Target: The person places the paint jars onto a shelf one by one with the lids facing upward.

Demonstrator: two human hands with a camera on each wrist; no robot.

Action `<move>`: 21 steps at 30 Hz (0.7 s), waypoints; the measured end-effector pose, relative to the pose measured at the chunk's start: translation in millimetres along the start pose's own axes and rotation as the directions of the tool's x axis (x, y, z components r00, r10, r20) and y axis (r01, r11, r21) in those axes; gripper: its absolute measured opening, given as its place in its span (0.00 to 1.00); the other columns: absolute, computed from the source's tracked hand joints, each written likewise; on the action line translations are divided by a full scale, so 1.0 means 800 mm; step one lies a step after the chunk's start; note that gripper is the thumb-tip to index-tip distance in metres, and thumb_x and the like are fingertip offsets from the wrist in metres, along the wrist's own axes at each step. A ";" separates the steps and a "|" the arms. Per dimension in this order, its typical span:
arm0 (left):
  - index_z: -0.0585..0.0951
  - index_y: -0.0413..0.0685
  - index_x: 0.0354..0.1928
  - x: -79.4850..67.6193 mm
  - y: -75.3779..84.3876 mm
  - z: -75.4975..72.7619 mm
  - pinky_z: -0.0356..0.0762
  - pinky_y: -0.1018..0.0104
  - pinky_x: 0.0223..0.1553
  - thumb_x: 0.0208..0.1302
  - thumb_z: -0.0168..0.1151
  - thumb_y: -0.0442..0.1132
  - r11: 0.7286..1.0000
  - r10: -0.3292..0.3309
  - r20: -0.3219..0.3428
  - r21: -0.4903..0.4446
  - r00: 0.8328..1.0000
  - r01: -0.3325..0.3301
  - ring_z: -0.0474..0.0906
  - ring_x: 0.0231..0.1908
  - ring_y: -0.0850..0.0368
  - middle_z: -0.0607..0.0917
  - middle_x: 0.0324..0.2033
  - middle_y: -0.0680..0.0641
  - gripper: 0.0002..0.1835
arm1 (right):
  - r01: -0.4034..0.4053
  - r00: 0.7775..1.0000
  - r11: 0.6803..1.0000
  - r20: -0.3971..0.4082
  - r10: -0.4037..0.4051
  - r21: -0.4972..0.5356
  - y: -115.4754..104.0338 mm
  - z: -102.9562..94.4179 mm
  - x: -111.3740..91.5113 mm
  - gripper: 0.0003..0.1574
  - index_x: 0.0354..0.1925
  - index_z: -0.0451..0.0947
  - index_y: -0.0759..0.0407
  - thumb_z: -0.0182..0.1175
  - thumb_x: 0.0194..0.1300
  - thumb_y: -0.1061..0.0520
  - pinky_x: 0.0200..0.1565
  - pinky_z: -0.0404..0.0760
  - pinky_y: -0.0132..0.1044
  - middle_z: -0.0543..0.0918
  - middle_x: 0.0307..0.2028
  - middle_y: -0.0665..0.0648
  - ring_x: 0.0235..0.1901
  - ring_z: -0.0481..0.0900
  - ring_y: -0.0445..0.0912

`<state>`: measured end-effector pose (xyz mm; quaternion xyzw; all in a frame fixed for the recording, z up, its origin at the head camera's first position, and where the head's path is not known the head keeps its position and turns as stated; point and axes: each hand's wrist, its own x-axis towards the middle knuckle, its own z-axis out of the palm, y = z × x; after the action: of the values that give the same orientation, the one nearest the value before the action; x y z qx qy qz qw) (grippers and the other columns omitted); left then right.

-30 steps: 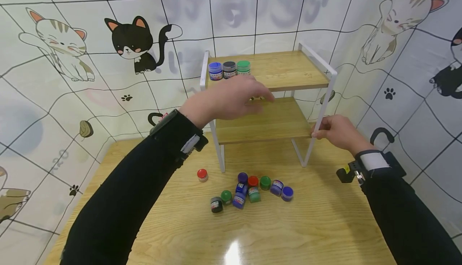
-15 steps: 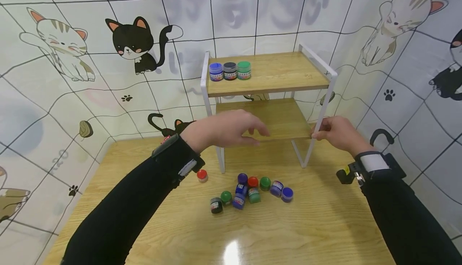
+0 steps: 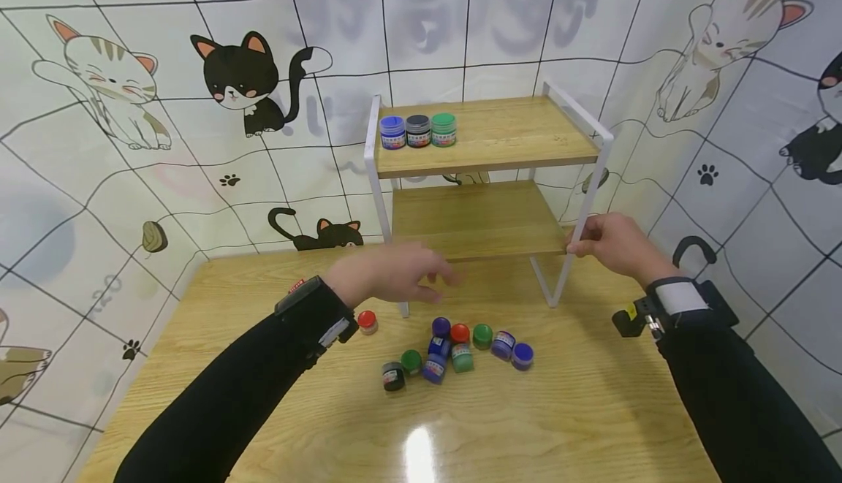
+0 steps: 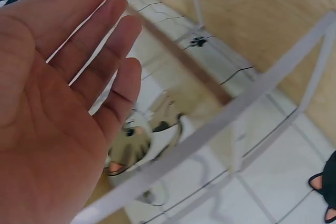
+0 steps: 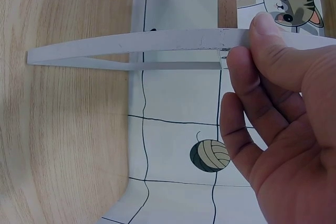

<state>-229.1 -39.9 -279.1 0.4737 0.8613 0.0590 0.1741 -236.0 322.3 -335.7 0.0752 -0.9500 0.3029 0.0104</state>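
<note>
My right hand (image 3: 612,242) pinches the white side frame (image 5: 173,40) of a two-tier wooden rack (image 3: 487,161) between thumb and fingers, level with the lower shelf (image 3: 480,220). My left hand (image 3: 391,275) hangs in the air before the rack's left leg, holding nothing; in the left wrist view its fingers (image 4: 123,77) are loosely extended. On the left of the upper shelf, a blue paint jar (image 3: 392,133), a black paint jar (image 3: 417,131) and a green paint jar (image 3: 444,130) stand in a row. Below my left hand, several small paint jars (image 3: 462,357) lie bunched on the table.
A red-lidded jar (image 3: 368,321) sits apart, left of the bunch, near my left wrist. A black-labelled jar (image 3: 393,376) marks the bunch's front left. The wooden table (image 3: 296,410) meets walls (image 3: 263,176) covered with a cat-print sheet behind and at both sides.
My left hand has come down and slightly left, from in front of the upper shelf to below the lower shelf's front edge. The right hand keeps its grip on the frame.
</note>
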 end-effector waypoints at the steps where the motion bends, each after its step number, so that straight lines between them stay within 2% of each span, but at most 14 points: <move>1: 0.77 0.57 0.59 -0.001 -0.003 0.006 0.75 0.62 0.49 0.66 0.60 0.47 1.000 -0.009 0.008 0.002 1.000 0.009 0.75 0.49 0.59 0.81 0.53 0.57 0.19 | -0.002 1.000 1.000 0.001 0.002 0.002 0.000 0.000 0.000 0.11 0.40 0.82 0.63 0.64 0.63 0.56 0.42 0.74 0.54 0.84 0.35 0.61 0.39 0.78 0.56; 7: 0.79 0.55 0.56 -0.008 -0.026 0.037 0.75 0.61 0.50 0.65 0.62 0.44 0.998 -0.021 0.040 -0.051 0.999 0.023 0.75 0.48 0.57 0.82 0.52 0.55 0.18 | -0.005 1.000 1.000 0.000 0.005 0.004 0.000 0.000 0.000 0.11 0.40 0.82 0.63 0.63 0.63 0.56 0.43 0.74 0.54 0.84 0.35 0.61 0.39 0.78 0.56; 11: 0.80 0.57 0.55 -0.015 -0.039 0.056 0.74 0.60 0.50 0.63 0.63 0.44 0.995 -0.072 0.062 -0.069 0.995 0.076 0.76 0.47 0.57 0.82 0.49 0.58 0.17 | 0.004 1.000 1.000 -0.003 -0.004 -0.005 0.002 0.000 0.000 0.10 0.40 0.82 0.62 0.64 0.63 0.57 0.42 0.74 0.55 0.84 0.35 0.61 0.39 0.78 0.56; 16: 0.80 0.58 0.54 -0.025 -0.055 0.075 0.74 0.61 0.45 0.64 0.63 0.42 0.982 -0.143 0.099 -0.113 0.985 0.154 0.78 0.29 0.62 0.80 0.42 0.57 0.17 | 0.004 1.000 1.000 -0.003 -0.004 -0.006 0.003 0.000 0.000 0.09 0.40 0.82 0.62 0.63 0.62 0.57 0.42 0.74 0.54 0.84 0.34 0.60 0.39 0.78 0.56; 18: 0.81 0.58 0.53 -0.029 -0.061 0.080 0.74 0.61 0.44 0.63 0.63 0.40 0.978 -0.156 0.102 -0.127 0.983 0.168 0.77 0.26 0.62 0.81 0.41 0.57 0.15 | 0.003 1.000 1.000 -0.001 -0.003 -0.005 0.002 -0.001 0.000 0.09 0.39 0.82 0.62 0.64 0.62 0.57 0.42 0.74 0.53 0.84 0.34 0.60 0.38 0.78 0.56; 21: 0.83 0.57 0.48 -0.034 -0.071 0.087 0.74 0.60 0.45 0.61 0.65 0.38 0.978 -0.168 0.083 -0.113 0.982 0.177 0.76 0.33 0.61 0.82 0.41 0.56 0.13 | 0.000 1.000 1.000 0.001 0.000 0.001 0.002 -0.001 0.000 0.10 0.39 0.82 0.62 0.64 0.62 0.57 0.41 0.74 0.52 0.84 0.34 0.60 0.38 0.78 0.56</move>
<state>-236.3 -98.0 -353.0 0.3875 0.8871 0.0779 0.2382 -236.1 323.9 -336.0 0.0753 -0.9498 0.3035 0.0100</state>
